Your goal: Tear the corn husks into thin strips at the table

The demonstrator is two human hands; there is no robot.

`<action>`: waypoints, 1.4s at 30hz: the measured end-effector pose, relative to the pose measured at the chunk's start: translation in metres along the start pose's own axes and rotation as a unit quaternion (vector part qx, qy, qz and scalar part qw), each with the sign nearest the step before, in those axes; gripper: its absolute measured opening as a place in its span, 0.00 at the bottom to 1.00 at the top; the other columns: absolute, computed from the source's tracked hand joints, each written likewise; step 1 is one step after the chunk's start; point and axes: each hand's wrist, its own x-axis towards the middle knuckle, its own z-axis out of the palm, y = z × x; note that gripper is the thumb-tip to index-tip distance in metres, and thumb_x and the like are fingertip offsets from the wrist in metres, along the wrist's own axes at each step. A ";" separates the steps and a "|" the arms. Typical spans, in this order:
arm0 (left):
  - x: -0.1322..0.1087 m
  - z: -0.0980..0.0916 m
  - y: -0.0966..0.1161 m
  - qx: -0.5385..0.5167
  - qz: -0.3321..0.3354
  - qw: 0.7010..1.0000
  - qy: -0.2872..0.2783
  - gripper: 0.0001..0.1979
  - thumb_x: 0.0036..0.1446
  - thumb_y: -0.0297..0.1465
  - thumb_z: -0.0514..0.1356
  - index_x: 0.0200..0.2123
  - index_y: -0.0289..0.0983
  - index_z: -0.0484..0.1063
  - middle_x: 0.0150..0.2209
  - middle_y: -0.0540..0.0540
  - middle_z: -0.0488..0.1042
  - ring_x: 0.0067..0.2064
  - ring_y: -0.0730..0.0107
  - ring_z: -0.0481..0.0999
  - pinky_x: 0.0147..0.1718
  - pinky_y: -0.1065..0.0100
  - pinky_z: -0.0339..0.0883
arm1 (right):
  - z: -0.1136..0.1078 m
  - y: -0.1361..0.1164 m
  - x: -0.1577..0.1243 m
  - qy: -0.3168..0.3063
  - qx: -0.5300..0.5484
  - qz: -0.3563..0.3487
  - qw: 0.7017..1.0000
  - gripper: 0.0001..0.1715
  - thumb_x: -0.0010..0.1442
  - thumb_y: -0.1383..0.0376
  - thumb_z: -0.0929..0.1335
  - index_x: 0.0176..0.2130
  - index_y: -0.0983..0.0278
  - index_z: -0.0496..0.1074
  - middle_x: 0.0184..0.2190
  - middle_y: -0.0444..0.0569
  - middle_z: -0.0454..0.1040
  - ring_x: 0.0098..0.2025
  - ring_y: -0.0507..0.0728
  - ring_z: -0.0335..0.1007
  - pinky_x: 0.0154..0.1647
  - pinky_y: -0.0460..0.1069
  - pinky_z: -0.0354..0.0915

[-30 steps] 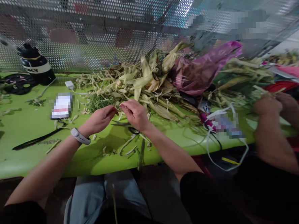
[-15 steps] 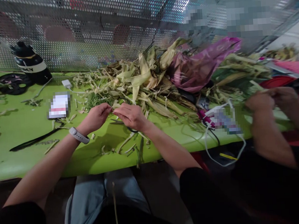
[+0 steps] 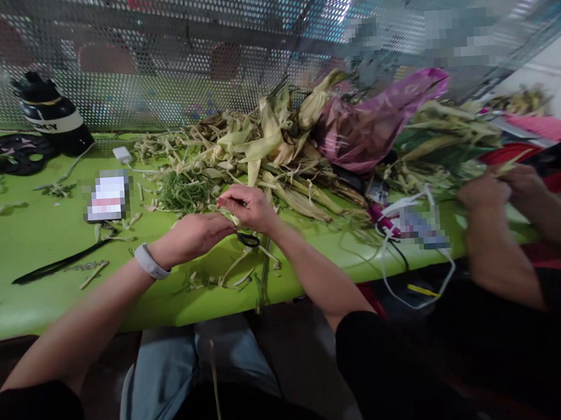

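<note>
My left hand [image 3: 197, 236], with a pale watch band [image 3: 150, 262] on the wrist, meets my right hand [image 3: 248, 208] over the green table [image 3: 162, 299]. A small pale green plant piece [image 3: 233, 219] shows between the two hands, pinched by the fingers of both; its exact kind is hard to make out. Just below my right hand lies the black handle of scissors [image 3: 248, 239], the rest covered by my left hand. A heap of thin green shreds [image 3: 183, 192] sits beyond my left hand. Dry corn husks [image 3: 262, 144] are piled behind my right hand.
A phone [image 3: 107, 196] and black strap [image 3: 60, 261] lie left, a black bottle [image 3: 56, 116] behind them. A purple plastic bag [image 3: 361, 129] rests on the husks. At right, another person's hands [image 3: 486, 194] hold a pale husk strip. A white cord loop [image 3: 386, 279] hangs over the edge.
My left hand has moved right and slightly down, over the scissor blades. My right hand has turned and risen slightly; a pale green piece now shows between the hands.
</note>
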 end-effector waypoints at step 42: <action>0.011 -0.012 -0.015 -0.440 -0.373 0.775 0.258 0.08 0.51 0.33 0.65 0.27 0.33 0.78 0.22 0.48 0.71 0.23 0.77 0.62 0.24 0.72 0.57 | 0.009 -0.017 -0.008 -0.012 0.128 0.269 0.955 0.21 0.60 0.60 0.69 0.50 0.66 0.77 0.39 0.54 0.81 0.26 0.54 0.77 0.26 0.48 0.70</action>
